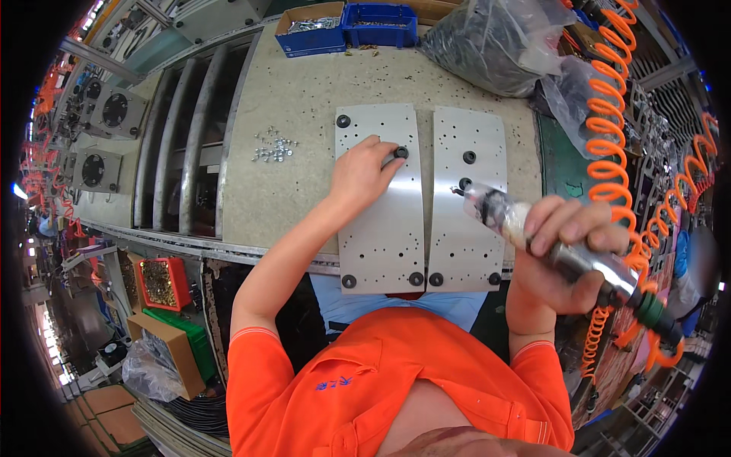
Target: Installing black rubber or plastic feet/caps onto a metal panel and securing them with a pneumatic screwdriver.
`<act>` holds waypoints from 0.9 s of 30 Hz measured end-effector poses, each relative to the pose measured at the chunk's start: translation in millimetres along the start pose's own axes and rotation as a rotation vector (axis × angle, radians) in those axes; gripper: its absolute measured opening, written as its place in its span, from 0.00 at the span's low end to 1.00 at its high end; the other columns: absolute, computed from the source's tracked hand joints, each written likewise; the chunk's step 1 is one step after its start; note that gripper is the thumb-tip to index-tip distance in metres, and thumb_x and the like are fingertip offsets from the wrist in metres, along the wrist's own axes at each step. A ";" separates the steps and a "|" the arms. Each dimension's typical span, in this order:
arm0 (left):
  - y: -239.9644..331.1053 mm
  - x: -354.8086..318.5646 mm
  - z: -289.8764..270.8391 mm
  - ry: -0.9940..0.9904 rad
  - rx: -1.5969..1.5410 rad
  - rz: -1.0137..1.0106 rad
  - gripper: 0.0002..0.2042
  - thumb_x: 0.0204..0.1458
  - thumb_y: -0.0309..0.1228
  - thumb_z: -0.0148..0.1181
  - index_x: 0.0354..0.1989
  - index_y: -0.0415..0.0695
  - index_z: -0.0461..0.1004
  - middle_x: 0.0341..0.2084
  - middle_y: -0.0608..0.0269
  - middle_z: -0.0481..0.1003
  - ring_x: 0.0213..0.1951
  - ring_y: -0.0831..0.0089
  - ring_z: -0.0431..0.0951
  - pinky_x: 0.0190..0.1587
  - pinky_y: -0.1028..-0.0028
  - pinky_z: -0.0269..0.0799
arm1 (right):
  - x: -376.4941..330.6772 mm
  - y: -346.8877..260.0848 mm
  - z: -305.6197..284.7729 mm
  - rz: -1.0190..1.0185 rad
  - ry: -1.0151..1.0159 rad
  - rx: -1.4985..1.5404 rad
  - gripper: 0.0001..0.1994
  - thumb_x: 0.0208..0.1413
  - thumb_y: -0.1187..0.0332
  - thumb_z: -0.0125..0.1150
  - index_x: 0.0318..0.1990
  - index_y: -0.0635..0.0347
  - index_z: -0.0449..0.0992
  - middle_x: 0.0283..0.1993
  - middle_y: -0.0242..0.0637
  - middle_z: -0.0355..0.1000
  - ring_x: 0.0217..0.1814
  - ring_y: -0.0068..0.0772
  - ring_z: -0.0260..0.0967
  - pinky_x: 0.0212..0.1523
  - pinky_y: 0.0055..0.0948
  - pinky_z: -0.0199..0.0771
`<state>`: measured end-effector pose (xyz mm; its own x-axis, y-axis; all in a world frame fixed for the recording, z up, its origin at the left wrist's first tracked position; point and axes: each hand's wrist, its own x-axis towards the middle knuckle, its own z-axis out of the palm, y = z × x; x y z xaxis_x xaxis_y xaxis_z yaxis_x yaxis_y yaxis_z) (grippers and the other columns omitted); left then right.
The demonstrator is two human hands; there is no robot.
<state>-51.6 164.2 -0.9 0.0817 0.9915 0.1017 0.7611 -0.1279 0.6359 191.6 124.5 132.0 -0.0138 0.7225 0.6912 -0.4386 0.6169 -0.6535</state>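
Note:
Two drilled grey metal plates lie side by side before me, a left plate (381,228) and a right plate (464,228). Near the far right corner of the left one, my left hand (361,175) pinches a round black rubber foot (401,152) against the surface. Similar feet sit at its other corners. My right hand (567,228) grips a silver air screwdriver (601,268), raised above the right plate and tilted. Its clear-sleeved front end points toward a black foot (465,184) on that plate; whether the bit touches anything cannot be told.
Loose screws (276,147) lie left of the plates. A blue-sided carton (311,39) and a blue bin (381,30) of hardware stand at the back, beside a large plastic bag (491,49). Orange coiled hoses (609,126) hang on the right. Metal rollers (205,137) adjoin the table's left.

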 end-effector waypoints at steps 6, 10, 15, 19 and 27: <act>-17.8 55.9 11.7 0.129 -0.025 0.026 0.13 0.52 0.36 0.64 0.42 0.43 0.81 0.28 0.55 0.74 0.30 0.54 0.76 0.34 0.61 0.71 | 55.6 95.9 0.3 0.040 -0.028 0.099 0.12 0.57 0.67 0.57 0.46 0.60 0.67 0.38 0.47 0.69 0.27 0.36 0.70 0.31 0.41 0.75; -19.1 67.7 11.8 0.137 -0.025 0.033 0.12 0.51 0.35 0.64 0.41 0.42 0.81 0.28 0.54 0.75 0.31 0.53 0.77 0.34 0.60 0.71 | 80.6 140.9 17.2 0.037 0.056 -0.041 0.07 0.55 0.73 0.56 0.35 0.70 0.70 0.27 0.44 0.72 0.22 0.30 0.71 0.25 0.27 0.74; -16.4 67.8 10.9 0.140 -0.072 0.019 0.11 0.51 0.33 0.64 0.39 0.41 0.81 0.26 0.51 0.74 0.30 0.51 0.77 0.34 0.58 0.72 | 84.9 184.2 21.9 0.126 0.050 -0.079 0.06 0.54 0.75 0.62 0.33 0.69 0.72 0.28 0.41 0.73 0.23 0.26 0.72 0.27 0.26 0.74; -14.6 68.6 11.8 0.122 -0.071 -0.023 0.10 0.50 0.32 0.64 0.38 0.40 0.81 0.26 0.51 0.74 0.30 0.50 0.77 0.34 0.58 0.72 | 82.4 201.5 22.9 0.205 0.005 -0.091 0.06 0.54 0.75 0.63 0.34 0.67 0.71 0.28 0.39 0.73 0.24 0.25 0.73 0.31 0.28 0.76; -15.2 67.5 12.0 0.109 -0.099 -0.072 0.09 0.50 0.32 0.64 0.34 0.39 0.80 0.26 0.51 0.74 0.31 0.50 0.77 0.34 0.56 0.72 | 77.2 208.8 24.8 0.272 -0.023 -0.068 0.06 0.55 0.76 0.62 0.36 0.68 0.71 0.29 0.40 0.74 0.24 0.25 0.72 0.29 0.27 0.75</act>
<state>-49.9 233.3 -12.9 -0.0446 0.9903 0.1319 0.6947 -0.0642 0.7165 76.8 301.3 56.5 -0.1437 0.8577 0.4936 -0.3541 0.4212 -0.8350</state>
